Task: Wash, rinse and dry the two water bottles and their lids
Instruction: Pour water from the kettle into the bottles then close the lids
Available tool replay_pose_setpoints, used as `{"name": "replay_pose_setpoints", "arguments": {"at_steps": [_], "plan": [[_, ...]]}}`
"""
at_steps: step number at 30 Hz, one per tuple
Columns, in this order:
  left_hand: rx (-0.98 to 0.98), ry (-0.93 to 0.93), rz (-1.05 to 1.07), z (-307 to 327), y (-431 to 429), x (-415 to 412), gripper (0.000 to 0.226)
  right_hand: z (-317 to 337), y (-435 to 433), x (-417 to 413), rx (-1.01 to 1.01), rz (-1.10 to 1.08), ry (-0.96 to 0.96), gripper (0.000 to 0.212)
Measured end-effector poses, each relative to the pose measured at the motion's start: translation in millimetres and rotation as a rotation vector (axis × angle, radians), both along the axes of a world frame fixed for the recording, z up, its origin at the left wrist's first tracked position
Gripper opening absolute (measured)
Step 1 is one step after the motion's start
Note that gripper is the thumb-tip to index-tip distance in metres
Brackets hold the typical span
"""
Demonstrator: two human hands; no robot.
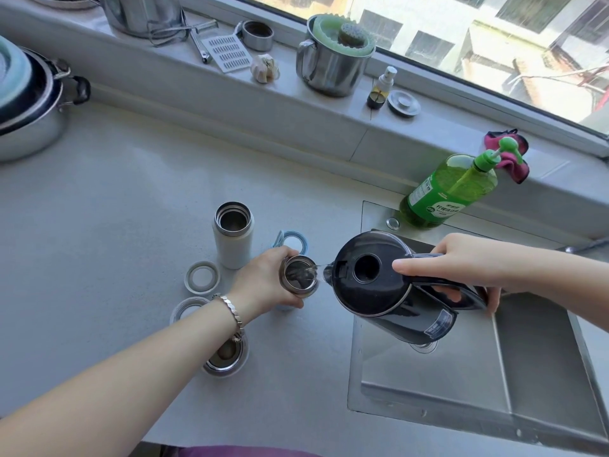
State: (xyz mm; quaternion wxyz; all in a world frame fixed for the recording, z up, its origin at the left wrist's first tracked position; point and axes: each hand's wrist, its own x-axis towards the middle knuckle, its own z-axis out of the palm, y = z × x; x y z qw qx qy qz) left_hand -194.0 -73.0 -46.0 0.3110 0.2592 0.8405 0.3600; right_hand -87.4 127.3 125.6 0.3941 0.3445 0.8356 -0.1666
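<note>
My left hand (263,280) grips an open steel-rimmed bottle (299,275) standing on the counter. My right hand (456,262) holds the handle of a dark electric kettle (372,278), tilted so that water runs from its spout into that bottle. A second, white bottle (233,234) stands open just behind and to the left. A blue lid (291,240) lies behind my left hand. A white ring-shaped lid part (202,278) lies to the left, another pale lid part (186,308) sits partly under my wrist, and a steel-lined lid (225,354) lies under my forearm.
The steel sink (478,367) is at the right, under the kettle. A green dish soap pump bottle (448,189) and a pink cloth (514,156) stand behind it. Steel pots (33,103) sit at the far left. The sill holds a steel mug (329,61) and small items.
</note>
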Motion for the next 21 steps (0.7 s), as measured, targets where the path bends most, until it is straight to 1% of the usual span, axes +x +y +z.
{"name": "replay_pose_setpoints", "arguments": {"at_steps": [21], "plan": [[-0.028,0.038,-0.022,0.9,-1.4,-0.2,0.073,4.9,-7.7,-5.9,0.044,0.017,-0.024,0.061]]}}
